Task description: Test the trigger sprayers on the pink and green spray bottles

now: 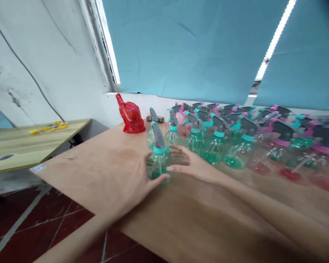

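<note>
Left hand [140, 179] cups a round green plastic spray bottle [159, 160], apparently positioning it, the spread right hand [190, 163] needed for steadying.

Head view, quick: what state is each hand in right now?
Left hand: closed around a green spray bottle, thumb across its front.
Right hand: open at the same bottle's right side; whether it touches cannot be told.

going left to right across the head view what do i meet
Small yellow pieces on the pale wooden side table, red plastic bag, green-tinted clear round spray bottle in the left grip, rightmost red-tinted clear spray bottle with pink collar.
</note>
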### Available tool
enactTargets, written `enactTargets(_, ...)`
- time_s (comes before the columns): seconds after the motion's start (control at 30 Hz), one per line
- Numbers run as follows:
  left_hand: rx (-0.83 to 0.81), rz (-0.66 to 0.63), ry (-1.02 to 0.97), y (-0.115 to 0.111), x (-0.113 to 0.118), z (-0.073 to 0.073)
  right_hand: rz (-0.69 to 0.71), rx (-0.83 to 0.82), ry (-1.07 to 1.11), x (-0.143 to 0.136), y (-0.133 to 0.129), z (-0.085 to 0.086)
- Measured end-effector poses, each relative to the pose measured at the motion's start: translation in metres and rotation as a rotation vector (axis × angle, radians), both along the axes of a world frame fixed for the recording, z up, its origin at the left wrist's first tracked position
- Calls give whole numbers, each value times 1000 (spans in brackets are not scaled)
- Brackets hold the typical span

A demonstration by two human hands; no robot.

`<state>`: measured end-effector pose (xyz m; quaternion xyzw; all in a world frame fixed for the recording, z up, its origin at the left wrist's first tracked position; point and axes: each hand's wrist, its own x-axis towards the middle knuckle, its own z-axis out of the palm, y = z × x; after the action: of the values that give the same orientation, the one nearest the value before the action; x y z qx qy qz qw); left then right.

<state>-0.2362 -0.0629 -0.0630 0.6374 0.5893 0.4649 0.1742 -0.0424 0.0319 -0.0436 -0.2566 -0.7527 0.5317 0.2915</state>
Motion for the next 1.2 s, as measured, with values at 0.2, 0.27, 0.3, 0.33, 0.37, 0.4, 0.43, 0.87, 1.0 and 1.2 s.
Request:
enactTargets(0.2,-26,-115,216,-3,84,-2,-217,141,138,53,-30,14)
enactTargets(0.27,-61,-160,274,2,111,0,-356,136,149,71,-35,18)
enactTargets(0.3,-64,-187,295,4,123,0,-427,143,151,80,-36,19)
enactTargets(0.33,-63,-228,306,7,135,1,-490,160,148,89,-36,20)
enactTargets(0.37,-59,-257,306,10,146,1,-536,186,143,99,-36,21)
enactTargets(0.4,-60,-287,306,14,156,1,-568,215,137,108,-34,22)
enactTargets(0.43,-63,-312,305,17,166,0,-590,243,129,117,-33,22)
enactTargets(0.87,50,-698,382,46,221,-18,-671,318,79,203,-25,22)
enactTargets(1.0,20,-715,452,57,211,-23,-640,310,82,215,-23,30)
enactTargets(1.2,-92,-669,612,64,210,-27,-636,345,94,219,-18,36)
